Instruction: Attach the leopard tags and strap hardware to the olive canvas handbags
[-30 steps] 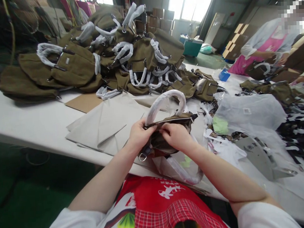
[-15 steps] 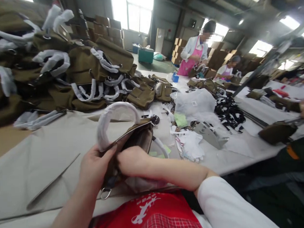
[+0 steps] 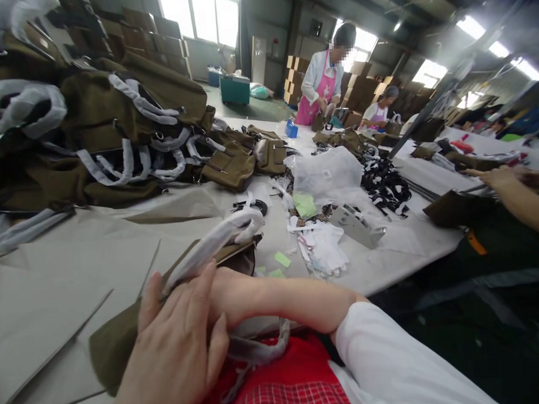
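Note:
An olive bag [image 3: 113,343] lies tilted at the table's front edge against the red apron. One white-wrapped handle [image 3: 209,248] rises over its top, and the other [image 3: 261,351] hangs toward the apron. My left hand [image 3: 179,335] lies across the bag near the base of the upper handle, fingers spread. My right hand [image 3: 222,292] is at the bag's opening, mostly behind my left hand, its fingers hidden. Beyond the bag a black strap [image 3: 252,207] rests coiled on the table.
Olive bags [image 3: 102,113] are heaped at the left. A plastic bag [image 3: 325,173], black pieces [image 3: 386,186], a metal holder [image 3: 356,225] and white tags [image 3: 324,247] lie on the right. Another person's arm [image 3: 521,196] reaches in at right; two people work farther back.
The bag has turned and tipped, showing its olive side at the left. My left hand has shifted from gripping its edge to lying spread over it. The view has swung right.

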`<state>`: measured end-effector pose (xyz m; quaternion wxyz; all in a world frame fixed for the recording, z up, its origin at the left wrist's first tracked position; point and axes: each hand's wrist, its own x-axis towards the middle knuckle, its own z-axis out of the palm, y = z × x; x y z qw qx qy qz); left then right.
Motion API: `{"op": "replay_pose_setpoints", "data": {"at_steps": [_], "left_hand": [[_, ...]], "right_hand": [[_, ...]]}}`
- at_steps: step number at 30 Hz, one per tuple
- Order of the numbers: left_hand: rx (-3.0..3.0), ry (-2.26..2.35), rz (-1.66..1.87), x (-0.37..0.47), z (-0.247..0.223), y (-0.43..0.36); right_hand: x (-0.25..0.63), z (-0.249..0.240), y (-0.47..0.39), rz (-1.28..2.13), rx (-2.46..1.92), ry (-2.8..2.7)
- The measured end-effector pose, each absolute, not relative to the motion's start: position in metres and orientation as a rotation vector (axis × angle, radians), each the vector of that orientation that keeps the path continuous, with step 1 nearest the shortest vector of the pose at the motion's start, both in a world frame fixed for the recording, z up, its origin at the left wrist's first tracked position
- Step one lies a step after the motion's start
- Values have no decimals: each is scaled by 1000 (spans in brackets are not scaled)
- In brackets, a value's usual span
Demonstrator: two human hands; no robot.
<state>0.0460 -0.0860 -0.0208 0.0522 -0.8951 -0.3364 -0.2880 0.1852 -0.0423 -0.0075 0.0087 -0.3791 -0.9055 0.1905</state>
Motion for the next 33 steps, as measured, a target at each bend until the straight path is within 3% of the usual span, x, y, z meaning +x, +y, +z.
{"op": "replay_pose_setpoints", "data": {"at_steps": [7, 14, 19, 23, 26, 29, 33], "left_hand": [[-2590, -1131, -731, 17, -44, -53], [-2503, -841, -921, 16, -38, -60], [-2536, -888, -994, 8, -45, -60], [-2528, -917, -1124, 6, -40, -63], [-2552, -850, -1160, 21, -35, -61], [-2828, -849, -850, 51, -44, -54], [-3202, -970, -98, 89, -70, -40]], "right_hand": [[215, 13, -41, 975, -984, -2483], [199, 16, -66, 581, -1098, -2591], [223, 16, -63, 182, -1103, -2314], [258, -16, -16, 99, -1130, -2174], [265, -69, 17, 468, -1136, -2191], [257, -121, 26, 875, -1144, -2195], [256, -146, 6, 816, -1114, -2273]]}}
